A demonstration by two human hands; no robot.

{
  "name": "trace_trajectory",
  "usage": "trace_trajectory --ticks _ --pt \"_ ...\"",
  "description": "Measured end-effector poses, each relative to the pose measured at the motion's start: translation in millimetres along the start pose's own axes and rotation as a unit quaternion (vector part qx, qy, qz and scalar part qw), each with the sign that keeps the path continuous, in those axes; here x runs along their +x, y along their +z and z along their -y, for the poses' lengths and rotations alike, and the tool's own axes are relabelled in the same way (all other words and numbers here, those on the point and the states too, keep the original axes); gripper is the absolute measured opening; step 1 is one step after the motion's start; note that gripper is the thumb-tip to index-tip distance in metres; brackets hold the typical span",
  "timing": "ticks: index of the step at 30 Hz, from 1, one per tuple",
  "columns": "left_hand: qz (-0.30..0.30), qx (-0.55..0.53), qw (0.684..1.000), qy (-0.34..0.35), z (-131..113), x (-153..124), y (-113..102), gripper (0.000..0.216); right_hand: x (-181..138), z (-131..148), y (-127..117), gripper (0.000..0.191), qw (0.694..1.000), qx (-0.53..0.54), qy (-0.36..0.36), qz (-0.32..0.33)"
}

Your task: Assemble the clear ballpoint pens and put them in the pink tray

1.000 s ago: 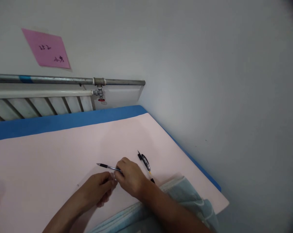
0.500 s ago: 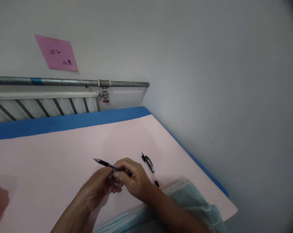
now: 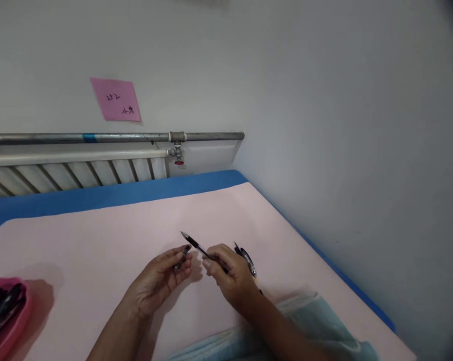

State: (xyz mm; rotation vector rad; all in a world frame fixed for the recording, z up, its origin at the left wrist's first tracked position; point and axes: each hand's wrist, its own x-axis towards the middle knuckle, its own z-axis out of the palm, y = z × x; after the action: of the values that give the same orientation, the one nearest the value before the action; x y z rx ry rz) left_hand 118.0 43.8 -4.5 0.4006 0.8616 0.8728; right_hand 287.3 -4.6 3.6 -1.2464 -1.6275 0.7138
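My right hand (image 3: 228, 278) pinches a black pen (image 3: 198, 246) near its middle, tip pointing up and to the left. My left hand (image 3: 161, 281) sits just left of it, fingers closed on a small dark piece (image 3: 182, 255) that looks like a pen cap. The two hands are a little apart over the pale pink sheet (image 3: 98, 240). A second black pen (image 3: 247, 258) lies on the sheet behind my right hand, partly hidden by it.
A pink case (image 3: 3, 311) holding dark pens sits at the left edge. A light blue towel (image 3: 309, 326) lies under my right forearm. Behind the blue table edge (image 3: 98, 193) run a radiator, a metal pipe (image 3: 114, 136) and a pink note (image 3: 116, 99) on the wall.
The hands, pressed together a second ago, have pulled apart; the dark piece is now in the left hand, the pen in the right. The view has shifted left, showing the pink case.
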Motion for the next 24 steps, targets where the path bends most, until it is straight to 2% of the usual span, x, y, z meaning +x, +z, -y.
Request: trace_trajectory --ticks 3,6,9,16,24 --pt "-0.018 -0.031 0.999 0.028 -5.0 1.4 -1.7 0.016 -2.6 3.0 3.4 0.015 0.998 -0.005 0.006 0.061" --pt "-0.047 -0.088 0.992 0.073 -8.8 2.5 -1.2 0.017 -5.4 2.9 8.9 0.021 0.99 -0.011 0.045 0.137" --pt "-0.05 -0.143 0.983 0.109 -10.9 2.5 0.5 0.016 -7.1 -0.2 13.5 0.024 0.982 -0.032 0.072 0.172" --pt "-0.041 -0.202 0.968 0.142 -11.4 2.5 2.4 0.016 -6.2 -3.3 15.4 0.026 0.977 -0.061 0.09 0.183" --pt "-0.038 -0.191 0.969 0.154 -6.1 3.2 5.2 0.016 -7.3 -4.9 17.2 0.026 0.979 -0.06 0.102 0.168"
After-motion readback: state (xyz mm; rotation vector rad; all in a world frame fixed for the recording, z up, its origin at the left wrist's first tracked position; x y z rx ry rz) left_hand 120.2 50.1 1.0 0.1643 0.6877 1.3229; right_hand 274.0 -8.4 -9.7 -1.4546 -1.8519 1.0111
